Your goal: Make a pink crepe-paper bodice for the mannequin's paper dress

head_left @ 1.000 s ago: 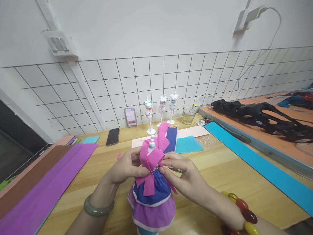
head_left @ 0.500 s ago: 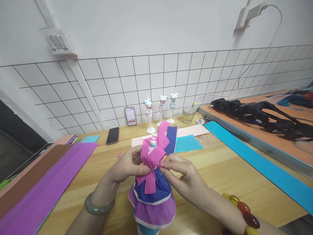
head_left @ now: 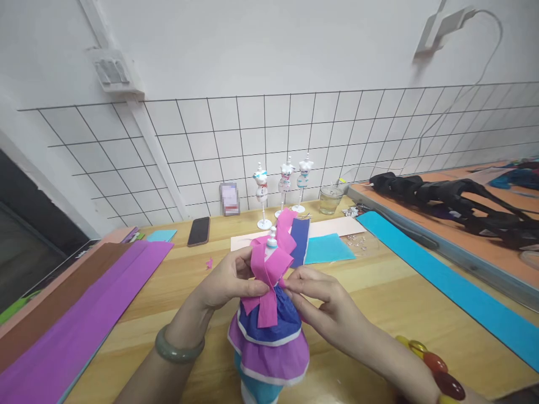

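A small dress form (head_left: 272, 241) stands upright in front of me, dressed in a layered paper skirt (head_left: 273, 353) of blue, purple and turquoise with white edges. Pink paper (head_left: 269, 269) wraps and crosses over its upper body, with ends hanging over the blue layer. My left hand (head_left: 229, 280) is closed round the left side of the bodice, its thumb pressed on the pink paper at the waist. At the right side of the waist, my right hand (head_left: 322, 297) pinches a bit of the pink paper between thumb and fingertips.
Behind stand several white mini dress forms (head_left: 261, 193), a glass (head_left: 330, 199) and a phone (head_left: 199, 231). Purple and brown paper (head_left: 122, 286) lies at left. A long blue strip (head_left: 446, 286) crosses the right, beside an orange surface holding a black object (head_left: 455, 202). Turquoise paper (head_left: 328, 248) and small beads (head_left: 357, 242) lie mid-table.
The whole view has shifted slightly, so things appear a little further right. The dress form looks slightly more turned or tilted, and both hands keep their grip at the waist.
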The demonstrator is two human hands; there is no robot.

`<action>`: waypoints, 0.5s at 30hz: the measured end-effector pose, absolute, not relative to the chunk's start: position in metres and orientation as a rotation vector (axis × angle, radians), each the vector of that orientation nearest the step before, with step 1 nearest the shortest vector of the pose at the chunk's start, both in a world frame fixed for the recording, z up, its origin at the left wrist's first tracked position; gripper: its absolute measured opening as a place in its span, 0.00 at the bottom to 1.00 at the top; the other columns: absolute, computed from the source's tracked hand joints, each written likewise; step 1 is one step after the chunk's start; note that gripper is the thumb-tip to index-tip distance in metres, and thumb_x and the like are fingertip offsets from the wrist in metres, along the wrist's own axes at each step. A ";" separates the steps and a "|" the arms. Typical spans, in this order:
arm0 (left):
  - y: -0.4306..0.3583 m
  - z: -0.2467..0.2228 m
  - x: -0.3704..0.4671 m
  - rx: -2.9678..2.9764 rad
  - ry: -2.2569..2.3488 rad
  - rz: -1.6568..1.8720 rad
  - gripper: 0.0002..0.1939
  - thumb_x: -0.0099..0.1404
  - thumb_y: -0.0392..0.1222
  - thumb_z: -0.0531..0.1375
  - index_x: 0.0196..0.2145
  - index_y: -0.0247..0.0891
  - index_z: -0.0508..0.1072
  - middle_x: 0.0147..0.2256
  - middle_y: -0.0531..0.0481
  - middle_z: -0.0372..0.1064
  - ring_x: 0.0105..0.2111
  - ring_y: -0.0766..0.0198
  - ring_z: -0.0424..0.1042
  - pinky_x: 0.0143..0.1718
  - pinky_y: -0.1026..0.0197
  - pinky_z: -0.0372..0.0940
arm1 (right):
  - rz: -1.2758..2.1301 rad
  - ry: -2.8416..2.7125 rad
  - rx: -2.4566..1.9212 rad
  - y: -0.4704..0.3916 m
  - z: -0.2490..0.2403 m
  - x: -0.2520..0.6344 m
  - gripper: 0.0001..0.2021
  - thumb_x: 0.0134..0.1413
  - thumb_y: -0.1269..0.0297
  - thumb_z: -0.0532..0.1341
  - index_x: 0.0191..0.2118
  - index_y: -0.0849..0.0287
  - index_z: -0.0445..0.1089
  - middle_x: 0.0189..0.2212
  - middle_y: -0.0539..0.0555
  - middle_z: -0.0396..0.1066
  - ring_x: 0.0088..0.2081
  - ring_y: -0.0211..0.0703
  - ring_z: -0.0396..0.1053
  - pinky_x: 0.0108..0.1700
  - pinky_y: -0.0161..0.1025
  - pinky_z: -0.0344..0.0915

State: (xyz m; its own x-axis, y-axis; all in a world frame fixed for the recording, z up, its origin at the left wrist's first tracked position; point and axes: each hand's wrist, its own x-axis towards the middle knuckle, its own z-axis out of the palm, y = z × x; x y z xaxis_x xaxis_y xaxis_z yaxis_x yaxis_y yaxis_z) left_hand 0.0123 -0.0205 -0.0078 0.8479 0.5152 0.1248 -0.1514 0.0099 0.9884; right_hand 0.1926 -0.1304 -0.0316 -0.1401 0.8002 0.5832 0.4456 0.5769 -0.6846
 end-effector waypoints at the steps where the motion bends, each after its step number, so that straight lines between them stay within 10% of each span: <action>1: -0.021 -0.008 0.013 1.478 0.302 0.534 0.20 0.49 0.40 0.70 0.41 0.37 0.74 0.37 0.49 0.73 0.37 0.63 0.71 0.39 0.63 0.66 | 0.431 -1.790 -1.030 -0.131 -0.032 0.193 0.12 0.63 0.70 0.54 0.43 0.56 0.75 0.32 0.55 0.72 0.33 0.41 0.67 0.34 0.41 0.67; 15: -0.019 -0.011 0.014 1.487 0.299 0.540 0.26 0.49 0.43 0.70 0.46 0.37 0.72 0.42 0.45 0.73 0.42 0.58 0.72 0.44 0.58 0.66 | 0.750 -1.601 -1.141 -0.135 -0.010 0.195 0.08 0.61 0.65 0.58 0.38 0.55 0.75 0.37 0.52 0.73 0.40 0.40 0.69 0.42 0.38 0.65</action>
